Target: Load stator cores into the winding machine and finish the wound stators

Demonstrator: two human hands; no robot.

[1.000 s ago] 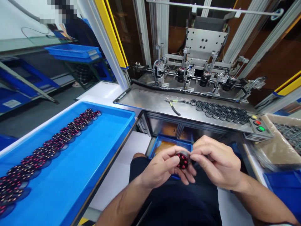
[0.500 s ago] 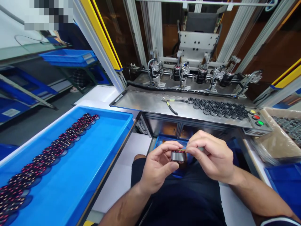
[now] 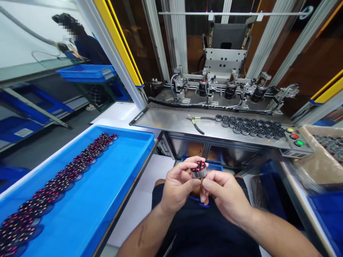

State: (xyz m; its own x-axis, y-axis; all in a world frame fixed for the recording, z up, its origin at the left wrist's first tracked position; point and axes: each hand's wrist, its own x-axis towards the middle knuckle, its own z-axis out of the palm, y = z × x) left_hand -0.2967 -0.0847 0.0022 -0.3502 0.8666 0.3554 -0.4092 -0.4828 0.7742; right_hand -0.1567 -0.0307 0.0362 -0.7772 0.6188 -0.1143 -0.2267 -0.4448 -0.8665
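Between thumb and fingers, my left hand holds a wound motor stator, a short grey metal ring with red windings on its top face. The stator sits above my lap, its top tilted toward me. My right hand is closed in a pinch at the stator's lower right side. Whatever lies between those fingertips is hidden or too small to make out. Left of me, a blue tray carries a long band of similar red-and-black wound stators.
Yellow-and-black cutting pliers lie on the steel ledge beside rows of black slotted cores. Behind stands a winding machine. To the right are a button box and a lined box of cores. Another person works at far left.
The stator has tipped so its red top shows more. My right hand has moved down and left, from the stator's upper right to its lower side. The view has shifted slightly.
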